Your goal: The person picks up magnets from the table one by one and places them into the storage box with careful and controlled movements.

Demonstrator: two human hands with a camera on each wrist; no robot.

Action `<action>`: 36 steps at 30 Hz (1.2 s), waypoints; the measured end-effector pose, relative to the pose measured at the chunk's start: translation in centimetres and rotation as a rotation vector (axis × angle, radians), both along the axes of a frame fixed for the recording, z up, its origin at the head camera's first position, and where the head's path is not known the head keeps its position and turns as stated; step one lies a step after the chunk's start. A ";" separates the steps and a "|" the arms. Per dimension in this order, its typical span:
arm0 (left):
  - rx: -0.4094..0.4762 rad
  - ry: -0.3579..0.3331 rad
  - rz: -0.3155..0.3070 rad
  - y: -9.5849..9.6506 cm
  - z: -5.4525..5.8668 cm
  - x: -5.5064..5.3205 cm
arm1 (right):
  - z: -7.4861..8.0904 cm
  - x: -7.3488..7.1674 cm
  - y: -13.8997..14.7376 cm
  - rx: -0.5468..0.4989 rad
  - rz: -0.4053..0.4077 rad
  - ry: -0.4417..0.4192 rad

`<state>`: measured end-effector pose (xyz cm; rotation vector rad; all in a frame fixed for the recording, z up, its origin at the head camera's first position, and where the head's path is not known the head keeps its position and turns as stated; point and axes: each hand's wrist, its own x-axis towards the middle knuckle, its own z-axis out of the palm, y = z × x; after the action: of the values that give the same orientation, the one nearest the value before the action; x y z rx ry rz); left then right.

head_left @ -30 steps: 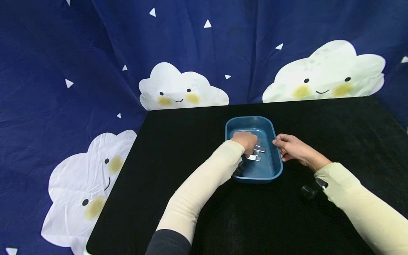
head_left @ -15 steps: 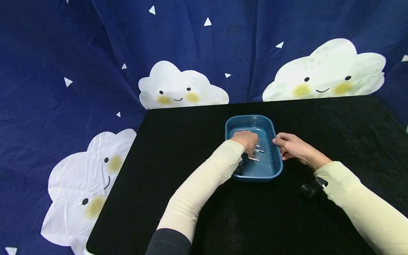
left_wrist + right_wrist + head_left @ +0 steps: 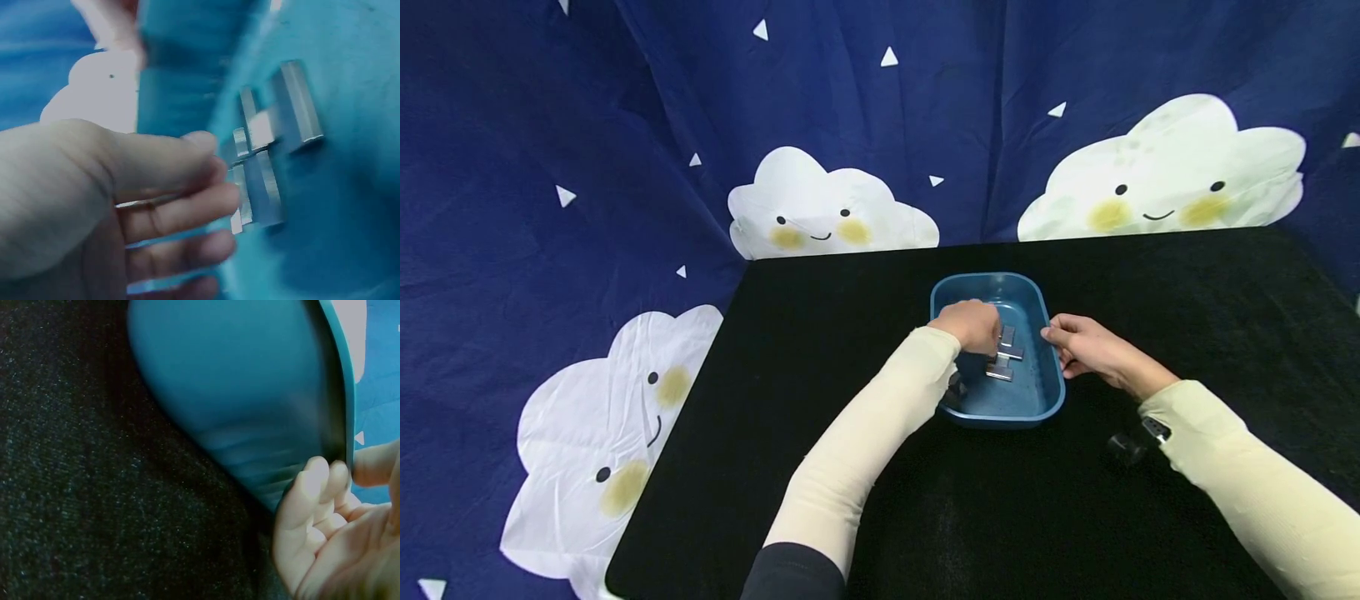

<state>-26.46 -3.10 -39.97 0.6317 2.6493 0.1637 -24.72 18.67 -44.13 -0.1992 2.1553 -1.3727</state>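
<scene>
A blue rectangular basin with rounded corners stands on the black table. Several short silver metal blocks, resembling strips of staples, lie close together on its floor; one block is nearest the person, another lies slightly apart in the left wrist view. My left hand is inside the basin, just left of the blocks. Its fingers are loosely bent, the thumb near the index finger, and nothing shows between them. My right hand pinches the basin's right rim, with thumb inside and fingers against the outer wall.
The black table extends around the basin. A dark wrist device sticks out below the right sleeve. Behind the table hangs a blue curtain printed with white clouds.
My left hand has drawn slightly left and up, away from the silver blocks, and more of them shows. The right hand keeps the same hold on the basin's rim.
</scene>
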 end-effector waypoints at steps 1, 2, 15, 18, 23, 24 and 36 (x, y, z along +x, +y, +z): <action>0.035 0.019 -0.011 -0.4 0.3 -0.1 | 0.0 0.0 -0.1 0.000 0.002 0.000; 0.072 0.036 -0.020 -0.8 0.8 -0.2 | 0.0 0.0 -0.1 0.002 0.002 0.001; 0.371 0.296 0.124 -7.6 3.9 0.8 | 0.1 0.3 -0.2 0.020 -0.012 -0.010; 0.393 0.305 0.158 -9.5 3.7 1.1 | 0.1 0.4 -0.2 0.019 -0.010 -0.020; 0.431 0.289 0.203 -12.2 3.0 1.7 | 0.2 0.5 -0.4 0.030 -0.012 -0.029; 0.438 0.284 0.209 -12.6 2.9 1.9 | 0.2 0.6 -0.4 0.032 -0.016 -0.030; 0.438 0.229 0.285 -16.0 0.3 2.8 | 0.2 0.7 -0.8 0.040 -0.039 -0.044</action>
<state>-23.68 -19.09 -39.64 0.4152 2.9376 0.8163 -24.02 17.87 -43.91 -0.1117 2.1587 -1.3417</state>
